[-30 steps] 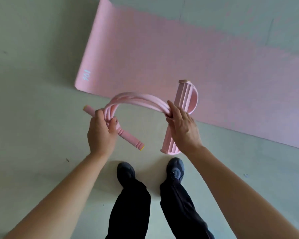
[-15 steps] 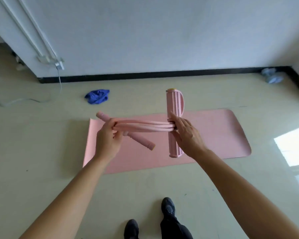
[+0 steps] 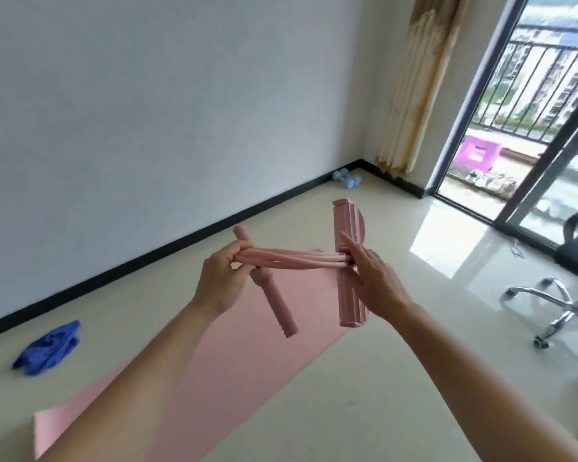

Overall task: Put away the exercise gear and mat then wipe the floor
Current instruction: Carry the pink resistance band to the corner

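I hold a pink pedal resistance puller (image 3: pixel 292 258) at chest height, its rubber tubes stretched level between my hands. My left hand (image 3: pixel 222 278) is closed around the tubes at the round handle bar (image 3: pixel 274 305), which hangs down and to the right. My right hand (image 3: pixel 369 278) grips the tubes where they meet the flat foot pedal (image 3: pixel 347 228), which stands upright. Below them the pink exercise mat (image 3: pixel 234 371) lies unrolled on the floor. A crumpled blue cloth (image 3: pixel 49 348) lies on the floor at the left, near the wall.
Light blue dumbbells (image 3: pixel 346 180) sit in the far corner by the beige curtain (image 3: pixel 411 88). An office chair (image 3: pixel 568 281) with a chrome wheeled base stands at the right. A sliding glass door (image 3: pixel 521 145) opens onto a balcony. The black baseboard (image 3: pixel 147 258) runs along the white wall.
My view has lifted from my feet and the mat and swung right, bringing the corner, the balcony door and the chair into sight. Both hands keep the same hold on the puller.
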The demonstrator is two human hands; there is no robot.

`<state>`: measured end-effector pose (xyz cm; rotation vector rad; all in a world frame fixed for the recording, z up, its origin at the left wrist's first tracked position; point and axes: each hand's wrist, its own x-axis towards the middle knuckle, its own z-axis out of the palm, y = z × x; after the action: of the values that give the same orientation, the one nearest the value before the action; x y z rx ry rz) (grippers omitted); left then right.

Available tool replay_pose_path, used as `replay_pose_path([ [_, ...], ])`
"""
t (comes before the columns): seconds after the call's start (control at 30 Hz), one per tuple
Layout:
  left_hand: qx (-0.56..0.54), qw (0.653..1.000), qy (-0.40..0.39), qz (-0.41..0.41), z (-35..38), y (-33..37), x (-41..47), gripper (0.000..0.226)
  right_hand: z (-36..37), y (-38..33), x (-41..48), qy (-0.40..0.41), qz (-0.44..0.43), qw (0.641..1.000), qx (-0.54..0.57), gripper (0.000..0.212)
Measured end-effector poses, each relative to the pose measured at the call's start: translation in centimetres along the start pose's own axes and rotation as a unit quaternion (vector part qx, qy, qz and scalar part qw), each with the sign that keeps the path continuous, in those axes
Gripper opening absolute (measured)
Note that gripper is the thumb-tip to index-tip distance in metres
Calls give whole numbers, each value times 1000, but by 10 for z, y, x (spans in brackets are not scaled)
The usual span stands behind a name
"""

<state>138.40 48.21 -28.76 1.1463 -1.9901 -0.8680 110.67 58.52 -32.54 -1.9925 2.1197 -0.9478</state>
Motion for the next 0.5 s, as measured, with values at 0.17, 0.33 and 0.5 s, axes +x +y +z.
replay_pose_path([
  [0.17, -26, 998, -58, 7, 111, 59, 83, 21, -68, 113, 32, 19, 28, 999, 9, 57],
  [0.33, -46, 997, -56, -10, 202, 93, 163, 19, -114, 213, 86, 12, 60, 998, 13, 45],
  [0.5, -63, 995, -60, -42, 263, 94, 261, 17, -113, 296, 166, -9, 66, 998, 7, 40],
])
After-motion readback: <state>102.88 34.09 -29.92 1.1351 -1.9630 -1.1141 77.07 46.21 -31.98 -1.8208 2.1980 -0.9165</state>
